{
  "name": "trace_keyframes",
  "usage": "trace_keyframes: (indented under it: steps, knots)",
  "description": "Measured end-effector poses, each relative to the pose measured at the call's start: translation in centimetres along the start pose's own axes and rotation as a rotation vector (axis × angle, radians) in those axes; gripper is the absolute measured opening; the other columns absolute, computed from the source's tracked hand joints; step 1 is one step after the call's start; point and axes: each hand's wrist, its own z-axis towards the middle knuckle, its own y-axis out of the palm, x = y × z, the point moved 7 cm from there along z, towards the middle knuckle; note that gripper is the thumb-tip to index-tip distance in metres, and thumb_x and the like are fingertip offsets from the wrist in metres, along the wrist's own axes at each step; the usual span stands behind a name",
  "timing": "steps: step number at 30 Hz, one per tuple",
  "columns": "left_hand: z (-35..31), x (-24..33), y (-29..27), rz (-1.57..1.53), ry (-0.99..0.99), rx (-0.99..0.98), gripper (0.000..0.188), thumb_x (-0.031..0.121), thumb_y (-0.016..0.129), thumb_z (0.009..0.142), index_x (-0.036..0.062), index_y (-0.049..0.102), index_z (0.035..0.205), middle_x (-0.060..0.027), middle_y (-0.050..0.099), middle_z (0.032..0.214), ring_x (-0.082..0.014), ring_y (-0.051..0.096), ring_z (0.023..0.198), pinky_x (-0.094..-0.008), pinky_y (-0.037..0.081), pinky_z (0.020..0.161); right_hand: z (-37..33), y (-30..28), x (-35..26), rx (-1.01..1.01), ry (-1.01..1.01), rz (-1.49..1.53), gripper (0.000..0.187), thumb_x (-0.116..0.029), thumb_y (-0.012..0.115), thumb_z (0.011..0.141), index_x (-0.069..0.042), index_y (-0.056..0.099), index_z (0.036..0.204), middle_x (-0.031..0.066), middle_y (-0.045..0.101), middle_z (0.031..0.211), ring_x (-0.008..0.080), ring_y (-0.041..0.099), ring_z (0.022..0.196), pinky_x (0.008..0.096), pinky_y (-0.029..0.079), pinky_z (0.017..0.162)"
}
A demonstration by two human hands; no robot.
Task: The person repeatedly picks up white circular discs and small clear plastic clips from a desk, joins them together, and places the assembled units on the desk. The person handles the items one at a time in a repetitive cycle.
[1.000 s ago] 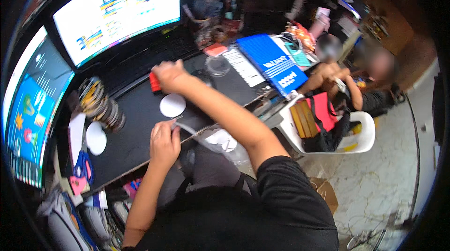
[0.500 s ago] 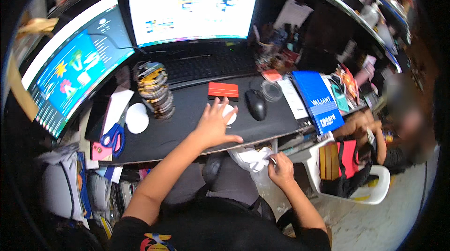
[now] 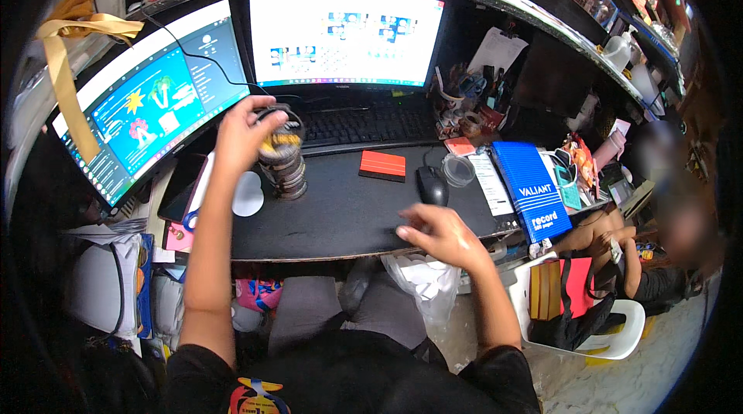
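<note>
My left hand (image 3: 241,132) is closed over the top of a tall stack of round discs (image 3: 286,170) standing on the black desk (image 3: 340,217), in front of the left monitor. A white round disc (image 3: 248,194) lies flat just left of the stack. My right hand (image 3: 443,233) hovers at the desk's front edge with its fingers loosely bent and nothing visible in it. A black mouse (image 3: 432,184) sits just beyond that hand, and a red flat block (image 3: 382,165) lies to the mouse's left.
Two lit monitors (image 3: 344,35) and a black keyboard (image 3: 364,124) line the back of the desk. A clear round lid (image 3: 458,170) and a blue book (image 3: 532,191) lie to the right. A person (image 3: 658,259) sits at the far right by a white chair (image 3: 611,333).
My left hand has left the white disc in the middle of the desk and gone up-left onto the stack. My right hand has risen from below the desk to its front edge.
</note>
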Motion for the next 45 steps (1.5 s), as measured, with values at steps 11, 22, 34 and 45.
trace_keyframes:
  steps: [11,22,34,45]
  knots:
    - [4.3,-8.8,2.9,-0.601,-0.286,-0.261,0.044,0.029,0.059,0.091,-0.0025,0.055,0.121,-0.0167,0.063,0.111,-0.0216,0.063,0.098,-0.0332,0.050,0.086,19.6,8.3,-6.9,0.248,-0.221,-0.052,0.116,-0.052,0.084,0.056,0.014,0.031,0.135,0.0288,0.049,0.129,0.0367,0.049,0.122,0.0377,0.039,0.104]
    - [4.3,-10.2,4.0,-0.721,-0.324,-0.212,0.087,0.066,0.023,0.092,-0.0090,0.064,0.103,-0.0212,0.067,0.097,-0.0262,0.065,0.090,-0.0324,0.050,0.085,19.9,11.1,-8.3,0.370,-0.145,0.201,0.105,-0.042,0.087,0.055,0.011,0.034,0.128,0.0305,0.050,0.122,0.0358,0.052,0.116,0.0395,0.042,0.099]
    - [-5.2,-3.7,-3.1,-0.372,0.222,0.281,0.065,0.048,0.017,0.102,0.0012,0.061,0.105,-0.0106,0.065,0.103,-0.0178,0.059,0.095,-0.0295,0.042,0.081,7.1,-9.1,18.0,0.516,0.540,-0.555,0.069,-0.044,0.081,0.063,0.002,0.062,0.110,0.0230,0.062,0.114,0.0330,0.059,0.109,0.0391,0.047,0.093]
    - [-14.3,1.1,14.8,-0.949,-0.079,-0.197,0.051,0.035,0.026,0.103,-0.0024,0.059,0.108,-0.0149,0.063,0.110,-0.0215,0.060,0.100,-0.0326,0.046,0.084,6.1,-9.2,22.5,0.492,0.471,-0.282,0.093,-0.048,0.085,0.053,0.000,0.051,0.124,0.0226,0.058,0.120,0.0346,0.056,0.114,0.0395,0.044,0.097]
